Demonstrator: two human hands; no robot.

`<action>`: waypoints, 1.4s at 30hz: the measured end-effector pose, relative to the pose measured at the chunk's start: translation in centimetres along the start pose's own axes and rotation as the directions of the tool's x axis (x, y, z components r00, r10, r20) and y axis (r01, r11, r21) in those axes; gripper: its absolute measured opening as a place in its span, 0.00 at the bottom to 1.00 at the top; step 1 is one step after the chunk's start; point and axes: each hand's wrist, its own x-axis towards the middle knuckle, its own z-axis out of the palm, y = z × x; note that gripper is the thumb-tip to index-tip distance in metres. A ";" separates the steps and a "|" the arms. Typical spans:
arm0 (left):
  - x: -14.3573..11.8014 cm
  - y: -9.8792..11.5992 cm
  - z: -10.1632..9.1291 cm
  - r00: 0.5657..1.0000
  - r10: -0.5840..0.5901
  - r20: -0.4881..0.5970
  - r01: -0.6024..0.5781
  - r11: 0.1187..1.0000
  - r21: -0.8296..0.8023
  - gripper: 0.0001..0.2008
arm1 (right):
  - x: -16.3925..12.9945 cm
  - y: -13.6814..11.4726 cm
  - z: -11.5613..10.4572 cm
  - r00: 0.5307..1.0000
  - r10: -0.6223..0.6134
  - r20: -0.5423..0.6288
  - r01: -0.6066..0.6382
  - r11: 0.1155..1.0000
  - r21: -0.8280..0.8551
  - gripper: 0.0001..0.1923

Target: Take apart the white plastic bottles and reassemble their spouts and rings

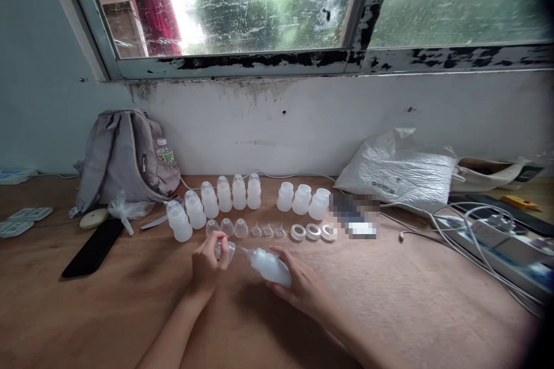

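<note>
My right hand (pixel 298 282) is closed around a translucent white baby bottle (pixel 272 268), tilted on its side with its teat pointing left. In my left hand (pixel 210 262) is a clear dome cap (pixel 227 251), pinched by the fingers a short way from the teat. Behind my hands lie loose parts in a row: clear dome caps (pixel 240 228), clear teats (pixel 268 231) and white collar rings (pixel 313 232). Three open bottle bodies (pixel 302 200) stand behind the rings. To their left, several capped bottles (pixel 210 200) form a curved line.
At the left are a grey backpack (pixel 125 155), a black phone (pixel 93 248), a small plastic bag (pixel 127 207) and a round cream-coloured item (pixel 94 218). A silvery plastic package (pixel 398 170) sits back right, near power strips (pixel 497 242) with white cables. Wall and window stand behind the table.
</note>
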 end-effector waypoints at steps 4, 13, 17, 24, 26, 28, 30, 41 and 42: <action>1.1 -1.9 -0.4 0.995 -0.033 -0.098 0.047 0.987 0.151 0.10 | 0.5 1.8 -0.3 0.981 0.087 -0.174 -0.091 0.996 -0.012 0.22; 1.4 -3.5 0.5 0.992 -0.090 0.085 0.047 0.911 0.411 0.09 | 0.7 2.4 -0.2 0.967 0.091 -0.238 -0.105 0.993 -0.048 0.21; 1.4 -3.8 0.6 0.984 -0.138 0.113 0.078 0.902 0.425 0.09 | 0.6 2.3 -0.3 0.966 0.093 -0.241 -0.104 0.994 -0.034 0.20; 1.6 -4.3 0.5 0.999 0.003 -0.052 0.015 0.939 0.342 0.16 | 0.5 1.8 -0.4 0.966 0.121 -0.229 -0.096 0.988 0.117 0.21; 1.4 -3.4 0.2 0.987 0.073 -0.146 -0.039 0.973 0.227 0.18 | 0.5 1.2 -0.5 0.967 0.153 -0.203 -0.106 0.969 0.225 0.21; 0.8 -1.9 0.1 0.984 0.095 -0.153 -0.098 0.995 -0.013 0.19 | 0.5 0.3 -0.6 0.974 0.185 -0.130 -0.127 0.924 0.362 0.22; -0.3 0.1 0.3 0.998 0.062 -0.020 -0.065 0.931 -0.359 0.24 | 0.4 -0.7 -0.8 0.980 0.197 0.003 -0.169 0.835 0.523 0.23; -5.0 5.2 2.6 0.651 -0.027 0.759 0.759 0.013 -0.651 0.21 | -0.3 -1.9 0.8 0.804 0.004 0.595 -0.575 0.261 0.775 0.17; -4.9 5.3 2.6 0.636 -0.059 0.769 0.770 -0.014 -0.638 0.20 | -0.3 -2.0 0.9 0.804 0.017 0.595 -0.576 0.274 0.770 0.16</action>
